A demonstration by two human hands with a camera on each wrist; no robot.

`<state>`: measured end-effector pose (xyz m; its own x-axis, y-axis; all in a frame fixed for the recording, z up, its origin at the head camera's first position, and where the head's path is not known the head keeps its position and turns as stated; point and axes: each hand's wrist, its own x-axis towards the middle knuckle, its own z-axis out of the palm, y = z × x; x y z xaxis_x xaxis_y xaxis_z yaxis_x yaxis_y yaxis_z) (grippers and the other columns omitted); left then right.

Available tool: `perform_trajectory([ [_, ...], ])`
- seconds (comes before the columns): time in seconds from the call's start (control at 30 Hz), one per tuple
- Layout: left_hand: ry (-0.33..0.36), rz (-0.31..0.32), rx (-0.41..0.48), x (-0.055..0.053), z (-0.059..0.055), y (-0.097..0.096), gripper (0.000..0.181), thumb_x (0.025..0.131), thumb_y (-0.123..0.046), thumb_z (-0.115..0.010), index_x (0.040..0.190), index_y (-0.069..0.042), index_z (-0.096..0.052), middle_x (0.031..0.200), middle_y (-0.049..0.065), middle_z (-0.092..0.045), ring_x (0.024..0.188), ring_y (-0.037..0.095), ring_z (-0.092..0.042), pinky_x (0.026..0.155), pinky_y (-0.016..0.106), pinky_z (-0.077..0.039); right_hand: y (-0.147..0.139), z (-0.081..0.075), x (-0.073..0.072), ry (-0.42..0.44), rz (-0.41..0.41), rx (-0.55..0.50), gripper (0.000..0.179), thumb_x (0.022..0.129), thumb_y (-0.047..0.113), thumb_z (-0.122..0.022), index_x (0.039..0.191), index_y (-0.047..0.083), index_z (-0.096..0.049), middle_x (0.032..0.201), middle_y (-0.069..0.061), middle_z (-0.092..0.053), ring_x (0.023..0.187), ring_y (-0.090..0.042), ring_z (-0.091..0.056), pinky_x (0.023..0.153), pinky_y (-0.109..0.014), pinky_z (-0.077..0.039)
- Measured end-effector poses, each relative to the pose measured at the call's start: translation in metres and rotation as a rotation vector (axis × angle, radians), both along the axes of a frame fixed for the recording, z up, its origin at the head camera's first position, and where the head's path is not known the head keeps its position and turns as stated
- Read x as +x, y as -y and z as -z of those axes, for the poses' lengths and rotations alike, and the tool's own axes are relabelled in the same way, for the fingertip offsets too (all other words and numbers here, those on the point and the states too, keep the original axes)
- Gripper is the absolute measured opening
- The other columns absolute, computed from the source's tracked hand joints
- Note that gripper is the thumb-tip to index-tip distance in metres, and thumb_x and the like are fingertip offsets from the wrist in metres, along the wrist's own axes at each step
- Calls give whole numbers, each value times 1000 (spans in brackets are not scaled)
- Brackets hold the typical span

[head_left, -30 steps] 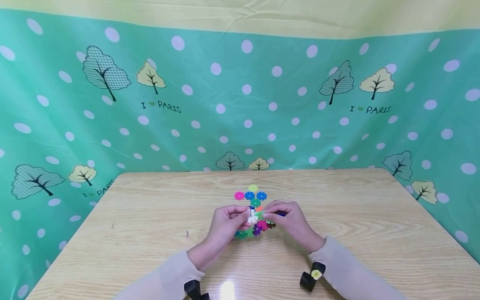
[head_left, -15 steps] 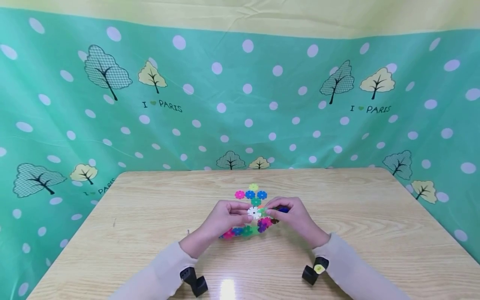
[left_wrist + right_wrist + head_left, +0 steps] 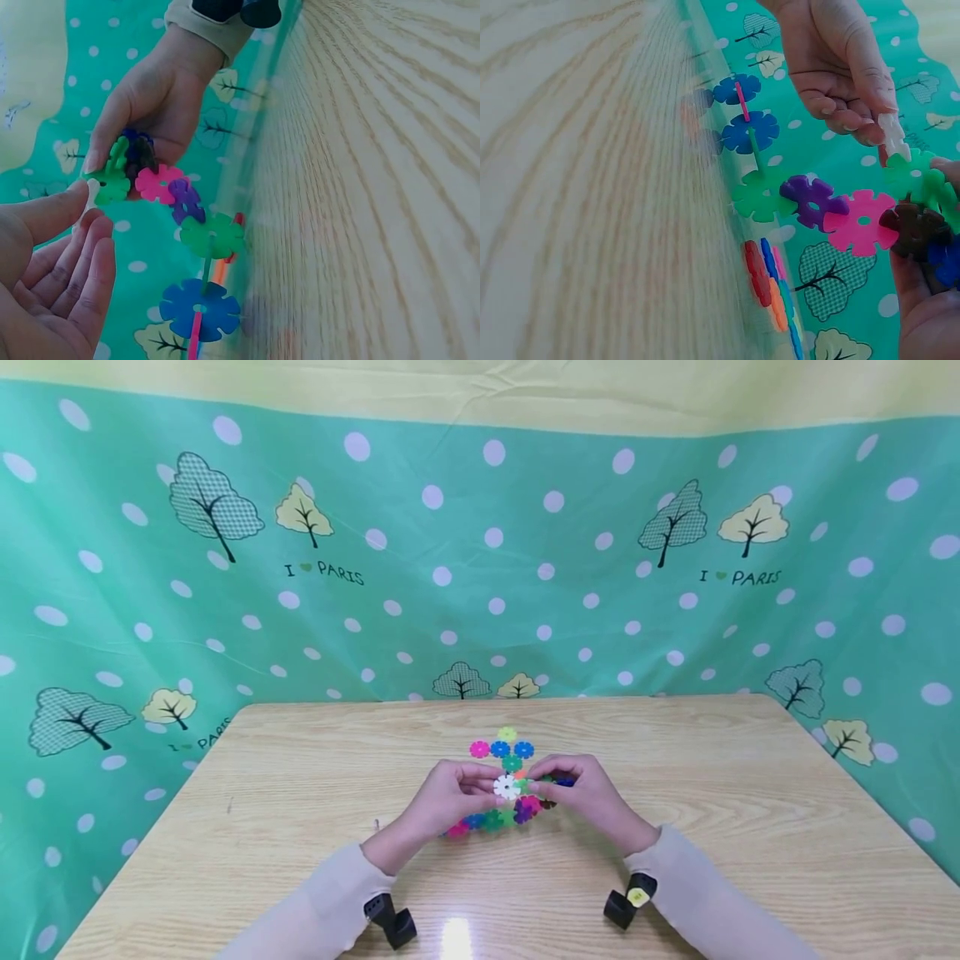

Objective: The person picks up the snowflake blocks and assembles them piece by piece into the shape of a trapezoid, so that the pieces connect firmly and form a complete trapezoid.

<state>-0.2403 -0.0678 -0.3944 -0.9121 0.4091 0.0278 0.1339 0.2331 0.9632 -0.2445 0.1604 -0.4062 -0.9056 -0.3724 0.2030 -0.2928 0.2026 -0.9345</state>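
My left hand pinches a white snowflake disc at its edge, between thumb and fingertips. Facing it, my right hand holds a linked chain of snowflake discs by its green end, close to thumb and fingers. The white disc meets a green disc of that chain. From the right hand the chain runs through a brown disc, a pink disc, a purple disc and a light green disc, then on to blue discs. It hangs below both hands.
Several loose discs lie beyond the hands on the wooden table, among them a yellow disc, a pink disc and a blue disc. A dotted green curtain stands behind the table's far edge.
The left hand has shifted slightly left, and the white disc has turned more face-on. More of the chain's pink and blue end shows below the left hand. The loose discs stay put.
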Motion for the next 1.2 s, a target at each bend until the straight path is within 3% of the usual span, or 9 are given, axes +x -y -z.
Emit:
perform_trajectory([
  [0.17,-59,-12,-32,1,1,-2,31,78,-10,-77,106,2,-68,85,6,-69,74,14,-64,68,23,-55,0,-1,0,7,-14,36,24,85,18,-71,103,3,-70,109,-19,-66,87,-17,-63,65,-25,-53],
  [0.33,-98,0,-37,3,1,-4,31,77,-13,-78,104,0,-69,84,6,-69,74,14,-63,67,21,-54,1,-3,2,3,-29,104,26,84,21,-72,106,8,-70,110,-9,-68,91,-16,-62,66,-26,-54],
  [0.67,-109,23,-70,1,-2,2,32,78,-17,-78,105,-3,-70,85,3,-69,75,13,-64,68,23,-55,3,-4,2,14,-3,176,24,84,23,-72,104,11,-72,105,-5,-70,85,-19,-61,64,-26,-52],
  [1.0,-79,7,-66,-20,-5,27,35,81,-15,-74,110,2,-66,94,9,-70,83,17,-65,74,26,-54,2,-9,4,53,-10,181,23,86,22,-70,105,9,-71,104,-7,-69,71,-17,-59,64,-25,-50],
  [1.2,-23,-46,-71,-39,8,36,36,81,-10,-73,114,1,-64,103,13,-69,90,17,-65,79,27,-54,-1,-8,3,59,-16,190,23,86,23,-70,103,8,-71,101,-7,-69,72,-16,-60,65,-26,-51],
])
